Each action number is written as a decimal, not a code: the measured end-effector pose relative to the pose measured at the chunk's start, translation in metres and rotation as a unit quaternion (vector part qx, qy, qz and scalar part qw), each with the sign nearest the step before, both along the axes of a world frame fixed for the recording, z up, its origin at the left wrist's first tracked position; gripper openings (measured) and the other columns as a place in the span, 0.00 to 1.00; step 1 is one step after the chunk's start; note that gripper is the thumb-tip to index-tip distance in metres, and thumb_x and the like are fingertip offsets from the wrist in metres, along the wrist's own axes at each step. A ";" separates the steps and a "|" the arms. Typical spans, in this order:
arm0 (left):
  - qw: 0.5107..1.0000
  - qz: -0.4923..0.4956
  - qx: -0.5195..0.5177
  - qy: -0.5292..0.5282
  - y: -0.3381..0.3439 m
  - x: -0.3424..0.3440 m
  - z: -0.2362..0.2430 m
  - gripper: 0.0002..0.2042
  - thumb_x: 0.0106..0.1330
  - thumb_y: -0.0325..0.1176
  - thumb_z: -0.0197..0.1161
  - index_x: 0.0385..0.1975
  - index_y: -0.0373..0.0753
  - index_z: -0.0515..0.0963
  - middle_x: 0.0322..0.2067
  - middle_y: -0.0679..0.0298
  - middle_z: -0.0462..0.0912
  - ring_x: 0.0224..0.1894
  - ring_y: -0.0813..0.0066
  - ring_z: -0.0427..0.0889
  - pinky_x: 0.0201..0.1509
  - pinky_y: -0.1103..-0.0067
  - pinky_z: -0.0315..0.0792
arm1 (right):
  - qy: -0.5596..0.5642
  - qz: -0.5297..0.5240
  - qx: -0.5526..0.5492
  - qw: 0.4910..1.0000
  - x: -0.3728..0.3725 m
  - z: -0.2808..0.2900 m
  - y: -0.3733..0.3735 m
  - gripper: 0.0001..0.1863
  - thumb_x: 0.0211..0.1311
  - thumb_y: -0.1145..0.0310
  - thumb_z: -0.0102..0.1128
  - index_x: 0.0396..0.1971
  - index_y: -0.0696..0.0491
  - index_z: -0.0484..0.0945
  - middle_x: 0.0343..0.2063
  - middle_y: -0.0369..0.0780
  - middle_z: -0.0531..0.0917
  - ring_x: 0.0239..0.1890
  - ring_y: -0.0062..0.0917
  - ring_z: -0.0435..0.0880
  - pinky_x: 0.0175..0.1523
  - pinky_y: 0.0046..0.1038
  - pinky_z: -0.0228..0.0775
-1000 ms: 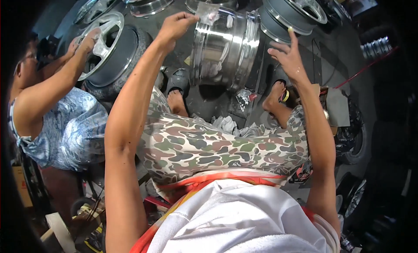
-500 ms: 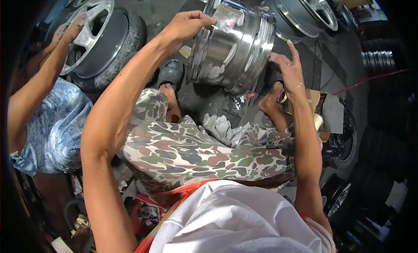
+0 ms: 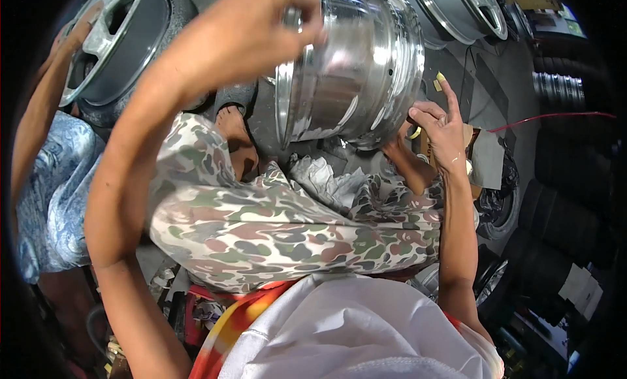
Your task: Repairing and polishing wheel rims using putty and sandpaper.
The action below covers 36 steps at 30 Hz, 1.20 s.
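A polished silver wheel rim [image 3: 356,65] stands tilted in front of me between my feet, white smears of paste on its barrel. At its left flange, my left hand [image 3: 277,23] is bent over the metal with curled fingers. Motion smears those fingers, so their grip on the flange is unclear. My right hand [image 3: 441,127] is closed at the rim's right edge, thumb and lower fingers pinched on it. Its index finger points up and has a yellow covering on the tip. A crumpled whitish cloth [image 3: 326,182] lies below the rim, by my camouflage trousers.
On the left, another person's arm [image 3: 55,85] reaches to a grey spoked wheel [image 3: 108,49] over a tire. More rims [image 3: 450,13] stand at the far right. Cardboard [image 3: 486,158], a black bag and a red cable [image 3: 548,120] lie to the right.
My left hand has swept up and nearer, blurring over the rim's left flange. The rim has turned and shifted slightly. My right hand stays at its right edge, a little lower.
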<state>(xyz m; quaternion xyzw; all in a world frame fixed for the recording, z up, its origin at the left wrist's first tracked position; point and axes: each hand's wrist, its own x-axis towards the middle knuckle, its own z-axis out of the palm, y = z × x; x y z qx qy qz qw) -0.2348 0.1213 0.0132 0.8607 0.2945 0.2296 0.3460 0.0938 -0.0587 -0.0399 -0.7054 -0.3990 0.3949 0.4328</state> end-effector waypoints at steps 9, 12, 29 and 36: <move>0.910 0.011 -0.199 -0.364 0.061 0.094 -0.049 0.09 0.72 0.34 0.64 0.35 0.35 0.78 0.26 0.68 0.81 0.27 0.84 0.79 0.31 0.83 0.75 | 0.000 -0.054 0.053 0.997 -0.039 0.001 -0.023 0.50 0.59 0.83 0.67 0.76 0.60 0.45 0.45 0.49 0.84 0.44 0.24 0.85 0.60 0.26 0.76; 0.893 0.007 -0.272 -0.359 0.057 0.089 -0.048 0.08 0.72 0.34 0.64 0.36 0.35 0.79 0.27 0.66 0.82 0.28 0.82 0.80 0.32 0.83 0.78 | -0.021 -0.043 0.065 0.997 -0.036 0.001 -0.027 0.49 0.60 0.84 0.65 0.77 0.58 0.45 0.45 0.48 0.85 0.45 0.24 0.85 0.60 0.26 0.75; 0.851 -0.077 -0.413 -0.316 0.067 0.096 -0.051 0.04 0.70 0.28 0.64 0.36 0.34 0.79 0.26 0.62 0.84 0.24 0.79 0.83 0.28 0.82 0.78 | -0.505 0.199 0.384 0.746 -0.034 0.059 0.084 0.36 0.62 0.83 0.64 0.70 0.54 0.64 0.55 0.45 0.79 0.54 0.33 0.87 0.62 0.34 0.76; 0.848 -0.075 -0.415 -0.320 0.066 0.095 -0.046 0.04 0.70 0.28 0.64 0.35 0.34 0.78 0.26 0.62 0.84 0.24 0.79 0.83 0.27 0.81 0.79 | -0.575 0.191 0.403 0.686 -0.048 0.062 0.096 0.33 0.58 0.80 0.64 0.66 0.54 0.71 0.43 0.33 0.90 0.53 0.29 0.79 0.60 0.32 0.66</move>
